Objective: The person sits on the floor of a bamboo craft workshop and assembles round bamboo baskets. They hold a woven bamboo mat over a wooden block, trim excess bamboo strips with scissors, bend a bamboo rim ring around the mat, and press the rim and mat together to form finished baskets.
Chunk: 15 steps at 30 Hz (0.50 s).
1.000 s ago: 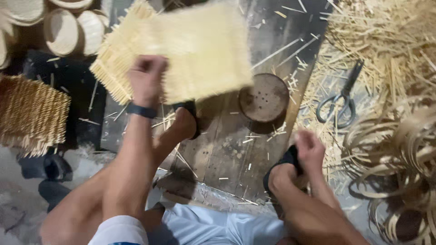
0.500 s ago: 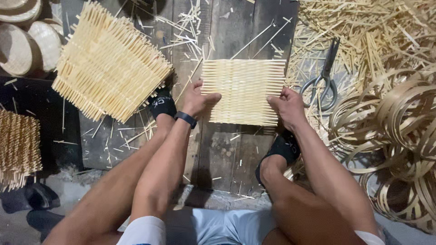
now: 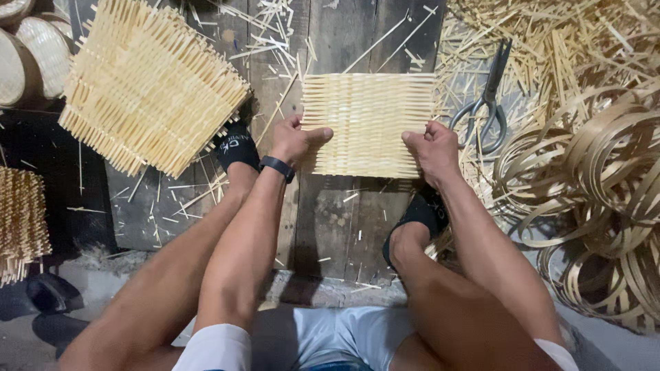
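A square woven bamboo mat [image 3: 368,120] lies flat on the dark wooden board [image 3: 344,220] in front of me. My left hand [image 3: 294,139] grips its near left corner, thumb on top; a black band circles that wrist. My right hand [image 3: 432,148] grips its near right corner. A stack of finished woven mats [image 3: 148,86] sits to the left, beside my left foot in a black slipper [image 3: 237,146]. My right foot in its black slipper [image 3: 416,216] rests below the mat.
Metal scissors [image 3: 489,99] lie right of the mat among loose bamboo splinters [image 3: 550,41]. Coiled bamboo strips [image 3: 598,185] pile at the right. Round woven lids [image 3: 34,51] are at top left, more woven mats [image 3: 20,220] at the left edge.
A mat that my left hand held up has been put on the left pile. Both hands now hold another mat flat on the board, covering the round wooden disc.
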Tool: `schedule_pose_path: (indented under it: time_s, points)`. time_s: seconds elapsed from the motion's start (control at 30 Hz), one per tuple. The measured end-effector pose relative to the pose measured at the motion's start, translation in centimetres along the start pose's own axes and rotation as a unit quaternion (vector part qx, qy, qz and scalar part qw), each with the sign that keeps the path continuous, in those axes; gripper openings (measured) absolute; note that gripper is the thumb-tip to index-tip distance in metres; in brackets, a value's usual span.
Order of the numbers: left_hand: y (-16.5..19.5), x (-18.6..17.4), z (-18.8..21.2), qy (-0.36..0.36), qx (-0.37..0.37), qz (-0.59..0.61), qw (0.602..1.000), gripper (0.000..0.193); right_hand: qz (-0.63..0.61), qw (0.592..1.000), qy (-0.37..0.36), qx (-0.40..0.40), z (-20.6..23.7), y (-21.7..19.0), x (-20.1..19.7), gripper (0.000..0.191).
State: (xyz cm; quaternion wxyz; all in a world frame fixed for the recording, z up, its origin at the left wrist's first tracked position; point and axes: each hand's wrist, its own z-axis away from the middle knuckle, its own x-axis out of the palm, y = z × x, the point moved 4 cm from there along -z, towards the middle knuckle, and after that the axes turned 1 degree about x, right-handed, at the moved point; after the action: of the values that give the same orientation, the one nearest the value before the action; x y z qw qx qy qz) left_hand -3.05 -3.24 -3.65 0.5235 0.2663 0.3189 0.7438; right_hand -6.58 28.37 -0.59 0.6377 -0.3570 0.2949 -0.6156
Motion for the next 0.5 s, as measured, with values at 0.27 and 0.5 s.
schedule_pose_path:
  time_s: [0.27, 0.5]
  points:
    - [1.4, 0.8, 5.6, 0.058, 0.018, -0.026, 0.998, 0.058, -0.025, 1.0, 0.002, -0.003, 3.2, 1.5, 0.6, 0.018]
    - [5.4, 8.5, 10.2, -0.142, 0.475, -0.541, 0.68, 0.042, -0.027, 0.999, 0.001, -0.035, 3.7, 1.4, 0.8, 0.019]
